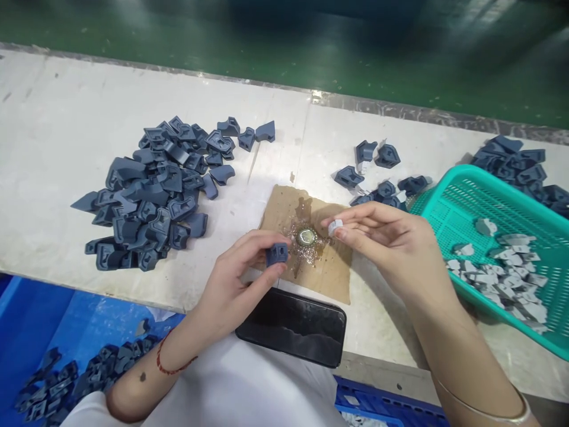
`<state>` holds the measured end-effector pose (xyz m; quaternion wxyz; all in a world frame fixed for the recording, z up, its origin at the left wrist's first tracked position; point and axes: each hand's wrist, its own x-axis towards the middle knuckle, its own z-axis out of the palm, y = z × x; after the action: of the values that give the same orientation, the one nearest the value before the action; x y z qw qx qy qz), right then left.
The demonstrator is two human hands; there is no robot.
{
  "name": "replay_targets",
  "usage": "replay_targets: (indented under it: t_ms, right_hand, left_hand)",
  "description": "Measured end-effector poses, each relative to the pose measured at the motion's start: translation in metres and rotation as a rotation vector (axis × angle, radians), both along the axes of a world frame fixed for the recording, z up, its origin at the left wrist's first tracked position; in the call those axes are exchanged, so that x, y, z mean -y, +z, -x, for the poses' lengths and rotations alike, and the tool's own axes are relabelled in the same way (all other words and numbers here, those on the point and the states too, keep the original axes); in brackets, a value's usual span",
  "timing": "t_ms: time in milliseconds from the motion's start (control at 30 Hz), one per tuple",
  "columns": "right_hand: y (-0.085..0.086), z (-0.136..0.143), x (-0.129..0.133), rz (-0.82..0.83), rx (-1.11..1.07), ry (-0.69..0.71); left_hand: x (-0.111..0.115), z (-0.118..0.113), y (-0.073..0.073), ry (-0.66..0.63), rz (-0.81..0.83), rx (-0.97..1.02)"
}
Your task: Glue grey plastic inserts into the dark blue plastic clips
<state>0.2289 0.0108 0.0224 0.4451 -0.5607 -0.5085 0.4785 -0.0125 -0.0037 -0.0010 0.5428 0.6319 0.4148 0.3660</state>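
Our left hand [230, 283] grips a blue-grey piece [277, 254], our right hand [393, 237] a white piece [335, 225], both unjoined, with a large loose pile [149, 191] left.

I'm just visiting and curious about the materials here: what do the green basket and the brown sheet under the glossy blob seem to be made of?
The bright green slatted basket looks like moulded plastic, with a slight sheen and even openings. The flat brown sheet seems to be matt cardboard or thick paper, judging by its rough edge and dark, wet-looking stains.
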Motion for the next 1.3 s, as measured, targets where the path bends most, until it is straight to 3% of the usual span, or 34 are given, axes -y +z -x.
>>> replay_targets:
  t_ms: [200,433,567,800,900,1033,1133,1300]
  right_hand:
    - [-0.008,0.007,0.004,-0.099,0.129,-0.008]
    - [-0.013,0.007,0.005,-0.301,0.464,0.121]
    - [-0.013,0.008,0.004,-0.374,0.522,0.195]
    - [-0.011,0.009,0.006,-0.364,0.529,0.188]
    - [-0.011,0.009,0.007,-0.294,0.474,0.119]
    - [-0.009,0.010,0.006,-0.104,0.199,-0.076]
    - [-0.008,0.010,0.005,0.007,0.015,-0.050]
    - [-0.007,0.012,0.006,0.052,-0.138,0.041]
  left_hand:
    - [-0.001,-0.004,-0.002,-0.024,-0.128,-0.094]
    - [-0.001,-0.005,0.000,-0.059,-0.225,-0.171]
    - [-0.002,-0.005,0.001,-0.071,-0.234,-0.179]
    - [-0.002,-0.006,0.002,-0.077,-0.241,-0.190]
    - [-0.001,-0.006,0.002,-0.079,-0.245,-0.192]
    - [-0.002,-0.007,0.002,-0.090,-0.254,-0.201]
    - [-0.002,-0.007,0.003,-0.098,-0.264,-0.210]
    - [-0.003,-0.007,0.004,-0.126,-0.297,-0.222]
